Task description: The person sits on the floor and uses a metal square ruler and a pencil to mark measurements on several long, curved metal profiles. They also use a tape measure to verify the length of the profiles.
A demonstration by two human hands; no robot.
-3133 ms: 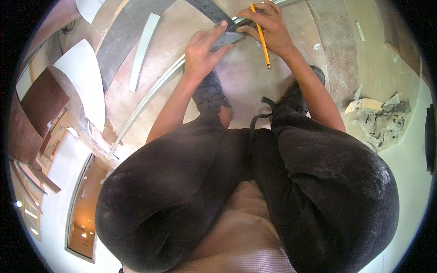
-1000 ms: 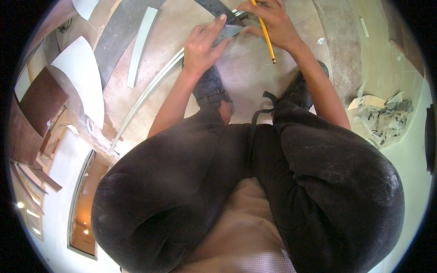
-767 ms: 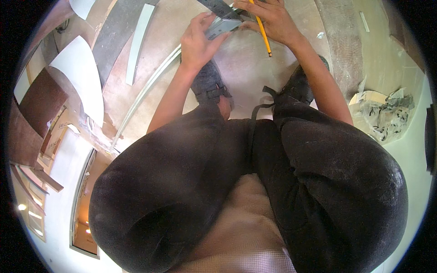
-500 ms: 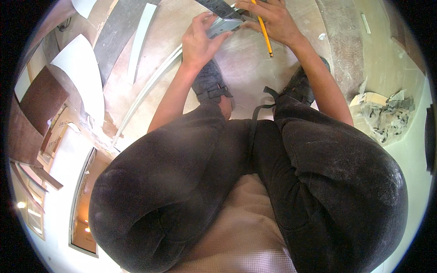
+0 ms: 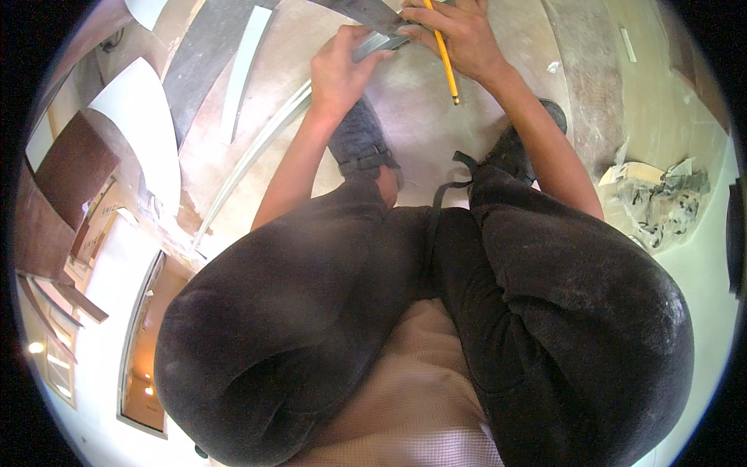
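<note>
Near the top edge, my left hand [image 5: 340, 71] is closed around a grey metal channel [image 5: 369, 47], thumb along its near side. A long pale strip [image 5: 261, 142] runs from beneath that forearm toward the lower left; whether it is part of the channel I cannot tell. My right hand [image 5: 467, 39] has a yellow pencil [image 5: 443, 58] between its fingers, blunt end toward me. Its thumb and fingertips meet the channel's right end. A dark flat bar [image 5: 366, 11], like a ruler, lies across the channel and reaches the right fingertips. The pencil's tip is hidden.
My dark shoes [image 5: 358, 140] stand on the dusty floor below my hands. To the left lie a narrow pale strip [image 5: 243, 74], a grey board [image 5: 198, 66] and a curved white sheet [image 5: 144, 128]. A crumpled plastic bag [image 5: 657, 202] is at the right.
The dark bar has shifted up and lies flatter. The channel has tilted, so less of its face shows. My right hand and pencil have moved slightly left.
</note>
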